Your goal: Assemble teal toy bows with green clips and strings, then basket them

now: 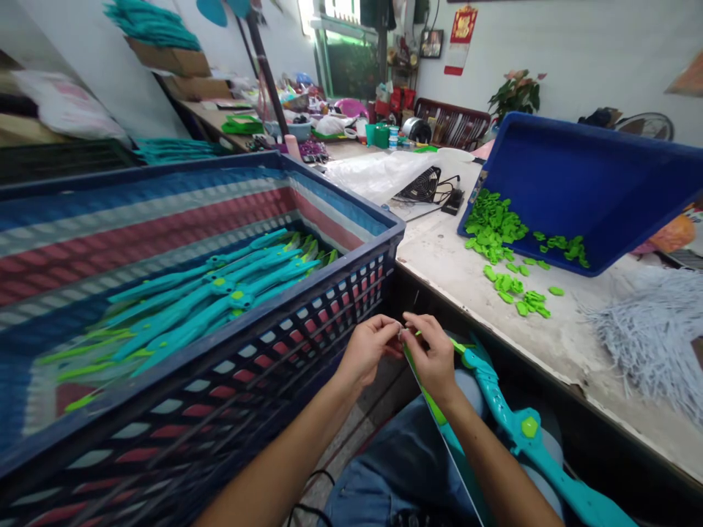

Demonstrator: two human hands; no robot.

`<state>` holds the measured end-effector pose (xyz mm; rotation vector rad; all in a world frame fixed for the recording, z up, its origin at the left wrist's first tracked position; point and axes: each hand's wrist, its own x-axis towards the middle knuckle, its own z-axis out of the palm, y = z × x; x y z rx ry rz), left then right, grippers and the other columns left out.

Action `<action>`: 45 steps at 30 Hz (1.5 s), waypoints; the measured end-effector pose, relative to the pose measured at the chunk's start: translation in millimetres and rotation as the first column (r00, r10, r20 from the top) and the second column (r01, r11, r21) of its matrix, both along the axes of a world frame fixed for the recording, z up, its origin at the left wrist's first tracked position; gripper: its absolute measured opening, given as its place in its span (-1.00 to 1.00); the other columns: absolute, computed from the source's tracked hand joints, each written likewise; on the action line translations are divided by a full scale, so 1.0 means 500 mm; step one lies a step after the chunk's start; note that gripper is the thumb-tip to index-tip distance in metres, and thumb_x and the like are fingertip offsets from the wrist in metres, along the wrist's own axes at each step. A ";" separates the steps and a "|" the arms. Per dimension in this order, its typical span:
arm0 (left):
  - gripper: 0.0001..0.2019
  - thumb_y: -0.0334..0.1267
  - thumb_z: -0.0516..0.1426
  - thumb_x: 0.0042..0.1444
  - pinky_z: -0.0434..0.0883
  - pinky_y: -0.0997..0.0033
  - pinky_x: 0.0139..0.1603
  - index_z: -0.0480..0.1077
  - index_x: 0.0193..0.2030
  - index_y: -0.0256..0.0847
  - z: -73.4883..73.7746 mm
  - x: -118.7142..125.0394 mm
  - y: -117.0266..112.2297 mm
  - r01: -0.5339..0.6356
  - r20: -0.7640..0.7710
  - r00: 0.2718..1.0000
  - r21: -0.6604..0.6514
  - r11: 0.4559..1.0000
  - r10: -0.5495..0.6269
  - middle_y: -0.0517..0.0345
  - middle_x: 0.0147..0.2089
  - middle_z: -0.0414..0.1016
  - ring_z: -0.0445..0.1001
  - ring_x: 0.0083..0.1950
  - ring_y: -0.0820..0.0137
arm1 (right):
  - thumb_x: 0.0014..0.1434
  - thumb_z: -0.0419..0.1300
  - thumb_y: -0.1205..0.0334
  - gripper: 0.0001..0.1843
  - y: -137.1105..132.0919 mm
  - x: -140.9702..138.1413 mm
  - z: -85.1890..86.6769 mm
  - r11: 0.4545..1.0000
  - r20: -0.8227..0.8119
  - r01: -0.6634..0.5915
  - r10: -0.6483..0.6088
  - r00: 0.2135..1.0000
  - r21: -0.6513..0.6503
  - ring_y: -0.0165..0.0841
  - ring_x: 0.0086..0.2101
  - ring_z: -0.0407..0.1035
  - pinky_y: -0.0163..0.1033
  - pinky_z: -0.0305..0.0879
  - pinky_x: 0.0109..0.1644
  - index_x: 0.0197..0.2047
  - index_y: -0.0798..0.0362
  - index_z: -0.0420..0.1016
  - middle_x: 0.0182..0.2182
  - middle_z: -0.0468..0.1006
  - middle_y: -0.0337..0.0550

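My left hand (369,350) and my right hand (433,353) meet over my lap, fingertips pinched together on a small pale piece between them. My right hand also holds the tip of a teal and green toy bow (508,417) that runs down across my lap to the lower right. A green hexagonal part sits on the bow's handle. Loose small green plastic parts (519,289) lie on the table, just right of my hands.
A dark blue crate (307,307) lined with striped sheeting holds several finished teal bows (209,300) at left. A tilted blue bin (582,190) spills green parts onto the worn white table (439,256). A bundle of grey strings (648,337) lies right; a small fan (422,184) sits behind.
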<state>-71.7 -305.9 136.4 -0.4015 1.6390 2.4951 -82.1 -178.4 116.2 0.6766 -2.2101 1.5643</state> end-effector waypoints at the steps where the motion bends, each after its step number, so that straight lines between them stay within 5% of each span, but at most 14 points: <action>1: -0.74 -0.17 0.31 -0.23 0.39 0.55 -0.56 0.39 -0.50 -0.30 0.002 -0.001 0.002 -0.005 0.001 1.000 0.016 1.000 0.005 0.22 -0.56 0.41 0.40 -0.53 0.50 | 0.25 0.10 0.24 -0.77 0.004 -0.003 0.005 1.000 -0.040 0.002 -0.001 0.999 0.025 -0.33 -0.30 0.38 -0.23 0.36 -0.23 -0.08 -0.08 0.53 -0.29 0.45 -0.14; 6: -0.79 -0.22 0.28 -0.25 0.46 0.47 -0.42 0.46 -0.50 -0.35 0.011 -0.004 -0.005 0.074 0.034 0.996 0.098 0.992 -0.078 0.11 -0.47 0.48 0.45 -0.42 0.44 | 0.26 0.07 0.27 -0.80 0.026 -0.023 0.032 0.977 -0.111 -0.068 0.092 0.990 0.200 -0.33 -0.34 0.39 -0.24 0.34 -0.27 -0.28 0.00 0.53 -0.38 0.49 -0.12; 10: -0.77 -0.25 0.30 -0.26 0.43 0.51 -0.41 0.51 -0.44 -0.35 0.015 -0.001 -0.007 0.141 -0.021 0.990 -0.037 0.989 -0.142 0.12 -0.46 0.49 0.43 -0.45 0.48 | 0.21 0.05 0.33 -0.80 0.032 -0.026 0.043 0.937 -0.163 -0.034 0.096 0.982 0.348 -0.32 -0.36 0.38 -0.23 0.30 -0.27 -0.36 0.02 0.49 -0.42 0.50 -0.12; 15: -0.77 -0.16 0.28 -0.20 0.20 0.58 -0.60 0.47 -0.46 -0.29 0.007 0.001 -0.006 0.108 -0.081 0.988 -0.274 0.956 -0.135 0.26 -0.59 0.37 0.25 -0.60 0.56 | 0.17 0.09 0.32 -0.84 0.038 -0.018 0.032 0.982 -0.042 -0.032 0.040 0.998 0.187 -0.38 -0.45 0.37 -0.30 0.27 -0.37 -0.40 0.05 0.46 -0.47 0.50 -0.18; 19: -0.77 -0.12 0.24 -0.12 0.28 0.52 -0.40 0.50 -0.52 -0.28 -0.009 0.002 -0.018 0.141 -0.122 0.970 -0.418 0.898 -0.209 0.18 -0.53 0.45 0.35 -0.45 0.47 | 0.18 0.12 0.29 -0.85 0.048 -0.014 0.010 0.989 0.033 -0.102 0.099 0.995 0.111 -0.36 -0.42 0.43 -0.30 0.33 -0.33 -0.39 0.04 0.49 -0.45 0.55 -0.19; 25: -0.73 -0.12 0.15 0.00 0.35 0.43 -0.17 0.57 -0.33 -0.26 -0.031 0.003 -0.039 0.261 -0.132 0.914 -0.529 0.807 -0.382 0.11 -0.30 0.59 0.47 -0.21 0.30 | 0.25 0.08 0.32 -0.83 0.048 0.002 -0.011 0.975 -0.188 -0.072 0.112 0.976 0.208 -0.34 -0.32 0.46 -0.27 0.39 -0.21 -0.30 0.06 0.49 -0.37 0.57 -0.12; 29: -0.71 -0.11 0.09 0.07 0.35 0.44 -0.23 0.57 -0.35 -0.26 -0.036 0.011 -0.039 0.268 -0.133 0.897 -0.595 0.758 -0.422 0.14 -0.32 0.59 0.48 -0.25 0.30 | 0.28 0.02 0.35 -0.80 0.045 0.006 -0.021 0.951 -0.314 0.019 0.083 0.946 0.310 -0.32 -0.30 0.45 -0.24 0.38 -0.17 -0.29 0.06 0.47 -0.35 0.56 -0.09; 33: -0.71 -0.14 0.08 0.07 0.33 0.47 -0.35 0.56 -0.37 -0.29 -0.030 0.018 -0.026 0.199 -0.140 0.913 -0.668 0.717 -0.384 0.14 -0.43 0.56 0.45 -0.37 0.36 | 0.22 0.01 0.33 -0.77 0.028 0.001 -0.035 0.924 -0.247 0.153 -0.067 0.967 0.351 -0.33 -0.44 0.38 -0.25 0.32 -0.33 -0.41 0.07 0.42 -0.48 0.49 -0.14; 35: -0.72 -0.14 0.11 0.04 0.35 0.47 -0.35 0.56 -0.33 -0.29 -0.028 0.019 -0.024 0.161 -0.156 0.931 -0.638 0.753 -0.331 0.11 -0.40 0.56 0.45 -0.35 0.35 | 0.20 0.03 0.30 -0.79 0.027 0.002 -0.037 0.932 -0.150 0.179 -0.138 0.979 0.314 -0.35 -0.47 0.36 -0.27 0.30 -0.36 -0.43 0.07 0.41 -0.50 0.46 -0.18; 39: -0.59 -0.05 0.20 -0.02 0.44 0.43 -0.35 0.48 -0.07 -0.24 -0.053 0.051 -0.048 0.026 -0.151 0.985 -0.320 0.947 -0.078 -0.02 -0.06 0.53 0.50 -0.16 0.26 | 0.25 0.06 0.21 -0.82 0.114 0.031 -0.041 0.956 -0.044 0.135 -0.128 0.991 0.259 -0.32 -0.31 0.42 -0.24 0.36 -0.18 -0.27 0.04 0.46 -0.34 0.53 -0.15; 42: -0.67 -0.04 0.19 -0.01 0.44 0.47 -0.45 0.47 -0.21 -0.25 -0.113 0.121 -0.073 -0.105 -0.067 0.994 -0.291 0.951 0.089 -0.01 -0.19 0.54 0.53 -0.23 0.26 | 0.27 0.07 0.05 -0.73 0.264 0.092 -0.077 0.832 -0.155 0.391 -0.359 0.920 0.394 -0.20 -0.20 0.39 -0.09 0.34 -0.07 -0.15 0.04 0.46 -0.24 0.51 -0.04; 43: -0.73 -0.07 0.18 0.02 0.43 0.47 -0.49 0.48 -0.29 -0.26 -0.139 0.151 -0.074 -0.013 -0.054 0.999 -0.381 0.925 -0.008 0.02 -0.30 0.54 0.53 -0.31 0.29 | 0.27 0.05 -0.02 -0.66 0.315 0.119 -0.096 0.741 -0.197 0.473 -0.435 0.879 0.476 -0.16 -0.18 0.37 -0.03 0.34 -0.07 -0.11 0.05 0.45 -0.22 0.50 0.01; 45: -0.80 -0.19 0.10 0.11 0.51 0.38 -0.34 0.51 -0.25 -0.22 -0.190 0.210 -0.054 0.275 -0.096 0.909 -0.596 0.755 -0.407 0.02 -0.33 0.56 0.54 -0.29 0.28 | 0.22 0.05 -0.14 -0.51 0.399 0.179 -0.141 0.549 -0.250 0.538 -0.513 0.821 0.640 -0.05 -0.15 0.34 0.04 0.34 -0.13 -0.02 0.09 0.42 -0.15 0.44 0.11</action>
